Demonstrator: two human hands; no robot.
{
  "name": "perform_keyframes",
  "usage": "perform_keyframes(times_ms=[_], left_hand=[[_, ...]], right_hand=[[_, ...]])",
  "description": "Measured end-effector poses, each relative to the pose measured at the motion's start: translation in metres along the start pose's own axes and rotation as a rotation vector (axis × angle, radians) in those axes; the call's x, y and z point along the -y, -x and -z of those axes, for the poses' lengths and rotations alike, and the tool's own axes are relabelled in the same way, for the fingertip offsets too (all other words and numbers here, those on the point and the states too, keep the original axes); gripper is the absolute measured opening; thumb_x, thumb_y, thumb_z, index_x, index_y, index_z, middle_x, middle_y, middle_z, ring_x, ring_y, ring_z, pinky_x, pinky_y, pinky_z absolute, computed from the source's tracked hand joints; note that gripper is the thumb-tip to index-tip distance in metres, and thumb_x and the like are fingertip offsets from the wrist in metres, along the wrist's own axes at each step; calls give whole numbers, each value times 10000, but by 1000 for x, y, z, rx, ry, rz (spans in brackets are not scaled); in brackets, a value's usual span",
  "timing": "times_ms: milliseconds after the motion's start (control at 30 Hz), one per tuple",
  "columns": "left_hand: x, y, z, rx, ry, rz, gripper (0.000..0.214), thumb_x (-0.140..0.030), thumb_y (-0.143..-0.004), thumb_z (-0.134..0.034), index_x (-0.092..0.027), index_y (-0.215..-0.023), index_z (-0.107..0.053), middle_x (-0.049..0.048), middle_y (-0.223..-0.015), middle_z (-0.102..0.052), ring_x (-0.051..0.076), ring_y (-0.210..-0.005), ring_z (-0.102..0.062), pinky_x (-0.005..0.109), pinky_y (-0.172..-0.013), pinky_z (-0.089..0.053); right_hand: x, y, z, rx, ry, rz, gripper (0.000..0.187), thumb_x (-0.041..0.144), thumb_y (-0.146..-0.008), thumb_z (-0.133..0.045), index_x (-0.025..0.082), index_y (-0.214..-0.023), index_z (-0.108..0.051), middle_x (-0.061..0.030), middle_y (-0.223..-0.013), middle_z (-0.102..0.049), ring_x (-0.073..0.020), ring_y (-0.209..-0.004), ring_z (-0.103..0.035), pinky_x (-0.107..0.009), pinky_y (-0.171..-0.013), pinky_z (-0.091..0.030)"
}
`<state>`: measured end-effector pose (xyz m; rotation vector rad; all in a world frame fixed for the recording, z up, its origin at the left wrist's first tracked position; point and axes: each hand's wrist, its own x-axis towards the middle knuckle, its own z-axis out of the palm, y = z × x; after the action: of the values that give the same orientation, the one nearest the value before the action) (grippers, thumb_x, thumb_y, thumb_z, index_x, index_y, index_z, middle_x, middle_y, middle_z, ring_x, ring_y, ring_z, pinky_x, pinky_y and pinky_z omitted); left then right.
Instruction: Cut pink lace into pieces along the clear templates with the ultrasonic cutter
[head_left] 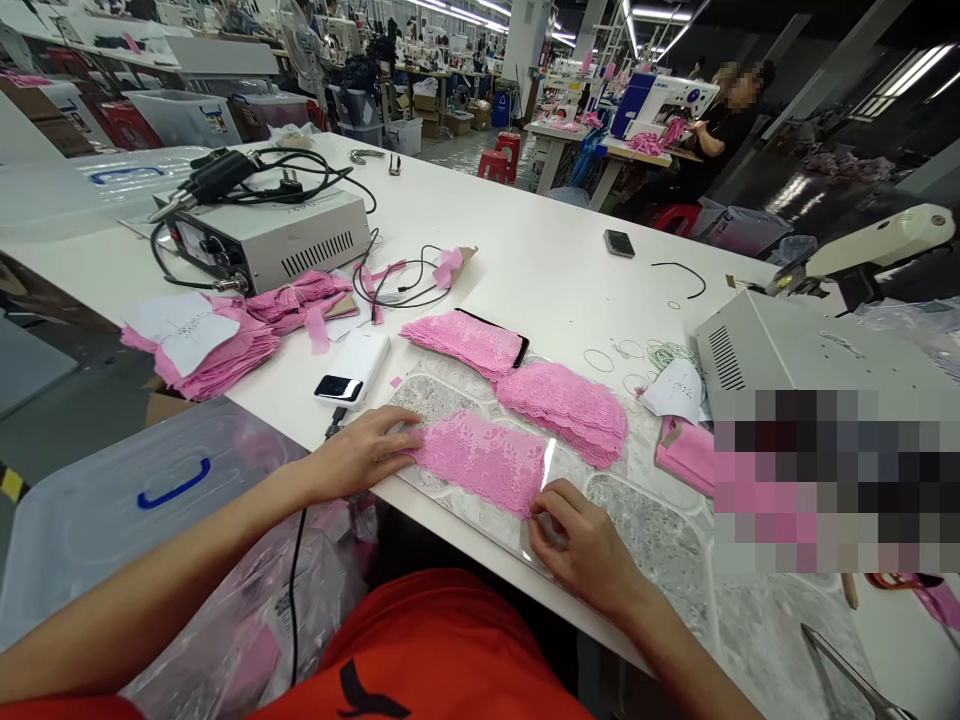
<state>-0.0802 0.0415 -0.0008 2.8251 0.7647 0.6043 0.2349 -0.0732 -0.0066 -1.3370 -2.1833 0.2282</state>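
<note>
A pink lace piece (480,460) lies spread flat on a clear sheet over a grey stone-patterned mat (660,520). At its left edge, my left hand (367,450) has its fingertips closed on the lace. My right hand (577,540) pinches the lower right corner between thumb and curled fingers. Just beyond the piece is a stack of pink lace pieces (562,410). Farther back sits another pink lace stack (465,340) with a black strip along its far edge.
A white power bank (352,370) with a cable is near my left hand. Behind it are pink fabric bundles (202,345) and a grey control box (292,240) with a handheld tool. At right stand a grey machine (795,350) and scissors (847,670). A phone (619,243) lies farther back; a co-worker (720,140) sews beyond.
</note>
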Motion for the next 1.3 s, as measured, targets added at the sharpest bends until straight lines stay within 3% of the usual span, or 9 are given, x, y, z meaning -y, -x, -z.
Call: perform_keyframes(times_ms=[467, 833, 1000, 1133, 1300], left_hand=[[-1, -2, 2, -5, 14, -2, 217, -286, -960, -506, -197, -1097, -648, 126, -1201, -574, 230, -1106, -570, 368, -921, -506], [-2, -2, 2, -21, 11, -26, 219, -284, -964, -499, -178, -1089, -643, 134, -1195, -569, 229, -1105, -566, 367, -921, -506], [-2, -2, -2, -23, -5, -27, 217, -291, -967, -491, -177, -1055, -653, 136, -1177, -586, 222, -1082, -583, 360, -919, -511], [-4, -5, -2, -26, 23, 1, 199, -238, -968, -477, -187, -996, -668, 122, -1153, -602, 204, -1057, -596, 337, -916, -509], [-1, -24, 18, 9, 168, 71, 172, -194, -940, -497, -180, -922, -668, 97, -1136, -618, 167, -1016, -617, 265, -893, -504]], right_hand=[[0, -1, 1, 7, 22, -24, 153, 76, -822, -456, 205, -744, -486, -4, -747, -549, -65, -567, -497, -180, -510, -435], [2, 2, 7, 150, 5, -21, 143, 74, -800, -469, 210, -762, -492, 4, -743, -545, -87, -569, -511, -209, -523, -427], [3, 4, 1, 60, 22, -5, 98, 130, -823, -512, 211, -875, -530, -18, -808, -592, -108, -613, -582, -218, -538, -461], [1, 2, -1, 41, 3, 38, 145, 104, -836, -466, 218, -793, -546, 1, -718, -589, -100, -564, -565, -209, -517, -445], [-4, -24, 22, 141, -238, -149, 152, 167, -814, -488, 209, -674, -531, 14, -622, -539, -88, -508, -483, -201, -458, -388]])
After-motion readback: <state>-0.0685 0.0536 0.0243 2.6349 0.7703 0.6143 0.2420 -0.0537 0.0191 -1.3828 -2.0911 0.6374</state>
